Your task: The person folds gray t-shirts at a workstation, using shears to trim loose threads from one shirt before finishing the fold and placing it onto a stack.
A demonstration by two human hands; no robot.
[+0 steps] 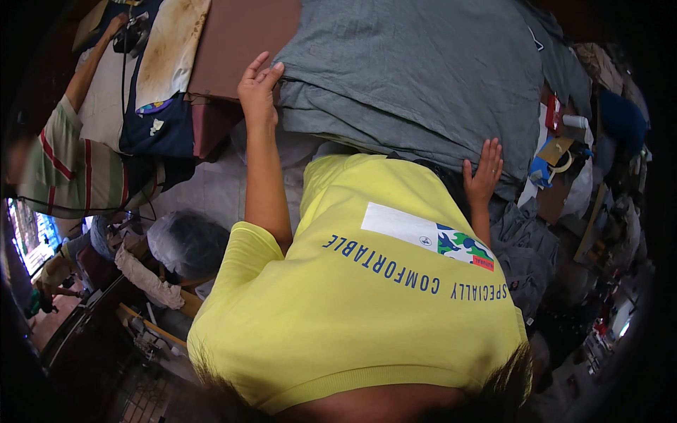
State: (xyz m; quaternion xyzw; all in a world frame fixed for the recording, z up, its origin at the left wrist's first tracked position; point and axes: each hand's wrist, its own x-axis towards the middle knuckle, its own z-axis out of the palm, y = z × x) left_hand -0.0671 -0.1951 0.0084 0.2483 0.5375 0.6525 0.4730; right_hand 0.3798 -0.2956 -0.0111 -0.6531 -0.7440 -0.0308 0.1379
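Across the top of the view, from eleven round to two o'clock, a stack of grey cloth [423,77] lies on the work table, its folded edges toward the person in the yellow shirt [367,282]. It looks soft and limp, likely heavy as a pile, apt to sag and slide layer on layer, so the folded edges seem the surest hold. Left hand [259,88] rests flat, fingers open, on the stack's edge at eleven o'clock, gripping nothing; right hand [484,173] lies spread and open on the near edge at three o'clock. A brown board [240,42] is bare at eleven; at two to three o'clock, tape rolls and small tools [560,151] crowd close. A co-worker's striped sleeve [63,169] sits at nine
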